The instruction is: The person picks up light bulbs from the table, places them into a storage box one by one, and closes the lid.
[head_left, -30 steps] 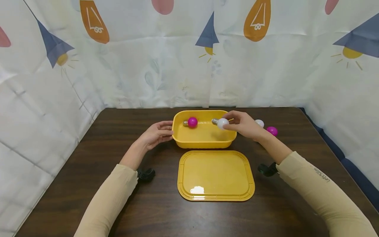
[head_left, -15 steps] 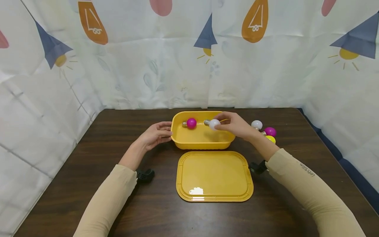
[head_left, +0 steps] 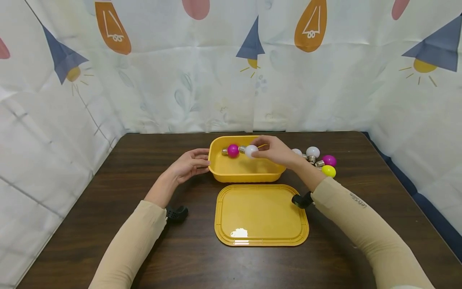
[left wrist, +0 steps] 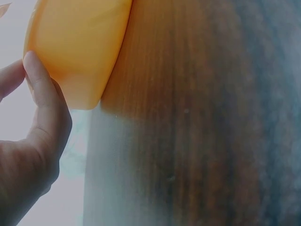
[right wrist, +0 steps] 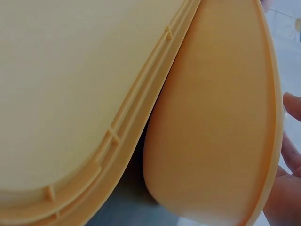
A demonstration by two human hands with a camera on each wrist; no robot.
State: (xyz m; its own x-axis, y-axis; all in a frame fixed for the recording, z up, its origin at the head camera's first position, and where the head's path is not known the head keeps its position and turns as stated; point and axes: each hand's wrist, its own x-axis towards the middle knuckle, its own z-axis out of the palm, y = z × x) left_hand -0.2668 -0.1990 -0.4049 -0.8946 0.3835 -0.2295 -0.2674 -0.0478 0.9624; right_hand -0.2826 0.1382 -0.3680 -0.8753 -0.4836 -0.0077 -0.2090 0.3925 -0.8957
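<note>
A yellow plastic box (head_left: 249, 178) stands near the back of the table. Inside it lies a magenta light bulb (head_left: 233, 150) with a metal screw base. My right hand (head_left: 272, 150) pinches a white light bulb (head_left: 251, 151) over the box, its base pointing left, close to the magenta one. On the box's left end, my left hand (head_left: 191, 164) touches the rim with its fingertips. The left wrist view shows the fingers (left wrist: 42, 89) against the outer wall. In the right wrist view the held bulb is hidden behind the box wall (right wrist: 216, 117).
A flat yellow lid (head_left: 261, 216) lies in front of the box. Right of the box, partly behind the right forearm, are a white bulb (head_left: 313, 151), another white bulb (head_left: 297, 151), a magenta bulb (head_left: 329, 160) and a yellow bulb (head_left: 329, 171). Printed white curtains (head_left: 216, 92) surround the dark table.
My right hand has carried the white bulb leftward over the box, nearer the magenta bulb. More of the loose bulbs show behind the forearm. My left hand has stayed at the rim.
</note>
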